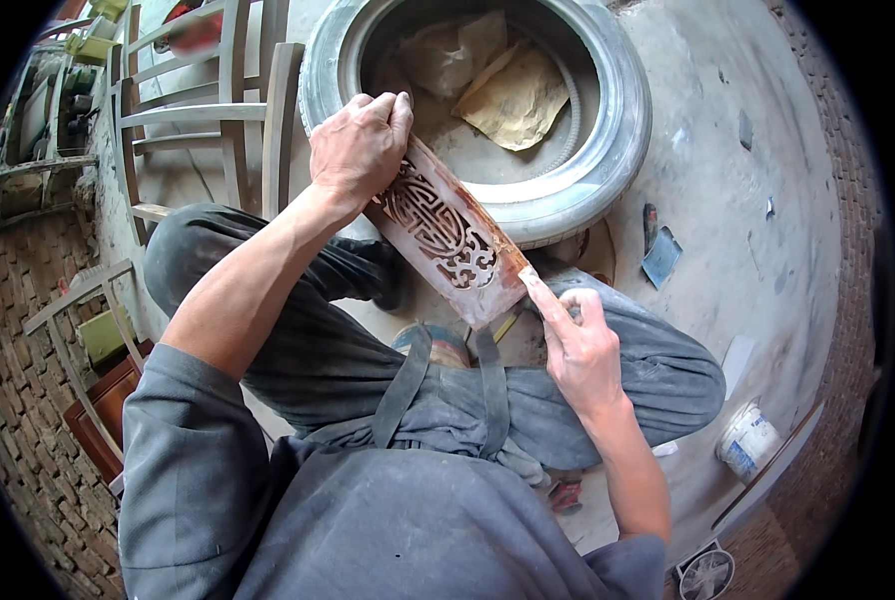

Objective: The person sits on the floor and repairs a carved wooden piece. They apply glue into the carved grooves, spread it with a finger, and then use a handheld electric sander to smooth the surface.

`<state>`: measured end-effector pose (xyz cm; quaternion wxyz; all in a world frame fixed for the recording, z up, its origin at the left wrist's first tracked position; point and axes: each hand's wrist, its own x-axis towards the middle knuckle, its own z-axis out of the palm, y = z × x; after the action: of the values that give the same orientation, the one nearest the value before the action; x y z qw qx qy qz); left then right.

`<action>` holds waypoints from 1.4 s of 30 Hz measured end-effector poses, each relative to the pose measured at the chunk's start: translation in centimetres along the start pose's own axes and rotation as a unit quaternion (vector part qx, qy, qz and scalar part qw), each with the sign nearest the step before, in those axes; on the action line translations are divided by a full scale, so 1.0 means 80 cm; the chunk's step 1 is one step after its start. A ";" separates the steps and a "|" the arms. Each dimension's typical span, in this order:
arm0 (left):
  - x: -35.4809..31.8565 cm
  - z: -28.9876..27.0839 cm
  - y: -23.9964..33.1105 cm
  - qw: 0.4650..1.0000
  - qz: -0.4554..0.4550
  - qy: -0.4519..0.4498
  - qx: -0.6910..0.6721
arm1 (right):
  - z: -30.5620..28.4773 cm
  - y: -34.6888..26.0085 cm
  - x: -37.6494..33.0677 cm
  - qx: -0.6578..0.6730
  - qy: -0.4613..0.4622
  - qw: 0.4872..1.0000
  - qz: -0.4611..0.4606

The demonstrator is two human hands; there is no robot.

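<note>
A carved wooden panel (438, 225) with a cut-out scroll pattern slants over my lap, its far end close to the tire. Its face is pale with dust, and its right edge shows bare reddish-brown wood. My left hand (361, 150) is closed round the far end. At the near right corner, my right hand (578, 340) presses its stretched index finger on the edge. The other fingers curl in, and what they hold is too hidden to name. Just beyond the panel lies a dusty tire (593, 185), with a tan sheet of sandpaper (518, 100) inside its ring.
Grey wooden chair frames (250, 110) stand at the far left. On the floor at right are a dark-handled tool (651, 225), a blue-grey sheet (662, 258) and a white bucket (750, 440). A small fan (707, 574) sits at the lower right. Brick paving (28, 330) lies left.
</note>
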<state>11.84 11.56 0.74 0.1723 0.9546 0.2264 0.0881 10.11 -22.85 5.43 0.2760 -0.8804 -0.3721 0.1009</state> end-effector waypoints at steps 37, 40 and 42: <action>0.001 0.002 -0.003 1.000 0.021 0.011 -0.002 | -0.008 0.007 0.014 -0.028 -0.020 0.999 -0.017; 0.001 0.004 -0.001 1.000 0.023 0.014 -0.001 | -0.008 0.002 0.007 -0.021 0.003 1.000 -0.021; 0.001 0.005 -0.002 1.000 0.023 0.019 -0.002 | 0.001 0.001 0.008 -0.019 0.007 1.000 -0.024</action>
<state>11.90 11.63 0.33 0.1680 0.9572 0.2079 0.1108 10.58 -22.42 5.30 0.2646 -0.8769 -0.3931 0.0812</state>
